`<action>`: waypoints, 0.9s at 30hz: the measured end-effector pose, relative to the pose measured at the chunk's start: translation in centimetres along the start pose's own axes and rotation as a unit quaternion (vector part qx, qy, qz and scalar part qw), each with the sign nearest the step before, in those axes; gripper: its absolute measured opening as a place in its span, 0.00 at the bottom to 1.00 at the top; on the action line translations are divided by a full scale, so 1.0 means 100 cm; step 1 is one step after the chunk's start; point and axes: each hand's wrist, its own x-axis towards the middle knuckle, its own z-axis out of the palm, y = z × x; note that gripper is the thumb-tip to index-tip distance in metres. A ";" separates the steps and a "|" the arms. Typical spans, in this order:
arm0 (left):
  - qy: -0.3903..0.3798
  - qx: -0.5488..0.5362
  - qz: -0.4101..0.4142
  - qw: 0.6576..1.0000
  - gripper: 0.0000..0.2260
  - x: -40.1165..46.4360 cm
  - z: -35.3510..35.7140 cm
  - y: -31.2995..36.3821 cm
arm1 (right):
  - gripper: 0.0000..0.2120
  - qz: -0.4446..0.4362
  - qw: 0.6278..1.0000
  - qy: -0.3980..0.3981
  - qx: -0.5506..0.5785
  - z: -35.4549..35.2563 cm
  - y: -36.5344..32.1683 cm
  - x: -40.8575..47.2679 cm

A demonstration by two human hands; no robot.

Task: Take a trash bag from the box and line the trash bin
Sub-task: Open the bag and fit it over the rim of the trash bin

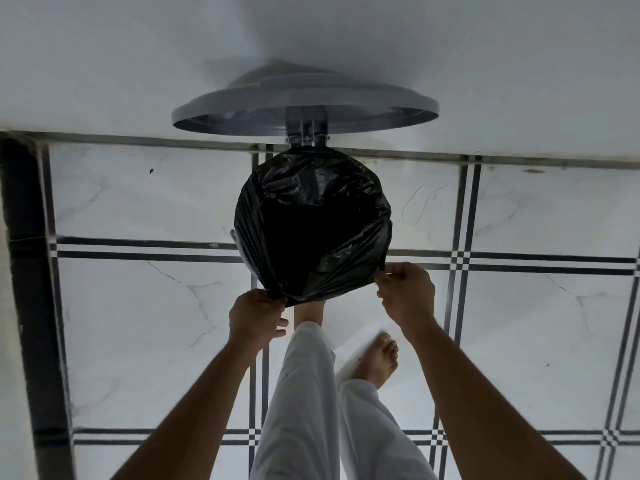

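A black trash bag (313,223) is spread over the mouth of a round pedal bin that stands on the tiled floor against the wall. The bin's grey lid (304,105) stands raised behind it on its hinge. A small piece of grey rim (233,234) shows at the left; the bag hides the remainder of the bin. My left hand (254,318) pinches the bag's edge at the near left. My right hand (407,292) pinches the edge at the near right. One bare foot (309,311) sits at the bin's base, under the bag. No box is in view.
My other bare foot (379,360) and white trouser legs (301,403) stand just behind the hands. White marble floor tiles (145,202) with dark striped borders run to both sides. A dark frame (24,237) runs along the left edge. The white wall (138,64) rises behind the bin.
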 end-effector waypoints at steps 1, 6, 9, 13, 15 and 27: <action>0.004 0.019 0.014 1.000 0.04 0.002 0.000 0.001 | 0.08 -0.011 0.999 -0.005 -0.038 0.000 -0.001 0.002; -0.006 0.020 0.034 0.999 0.03 0.011 0.000 0.006 | 0.11 -0.049 0.982 -0.017 -0.183 0.006 -0.013 0.007; -0.017 -0.008 0.009 1.000 0.04 0.015 0.002 0.006 | 0.09 -0.069 0.976 -0.010 -0.208 0.009 -0.008 0.010; 0.020 0.052 0.038 0.998 0.06 0.019 0.005 0.001 | 0.07 -0.106 0.971 -0.009 -0.216 0.008 -0.002 0.014; 0.030 0.068 0.058 0.996 0.05 0.023 0.007 0.000 | 0.06 -0.114 0.966 -0.010 -0.234 0.007 -0.004 0.021; -0.068 -0.221 -0.085 0.969 0.09 0.036 -0.017 0.008 | 0.06 0.010 0.994 -0.111 0.021 -0.001 -0.005 0.027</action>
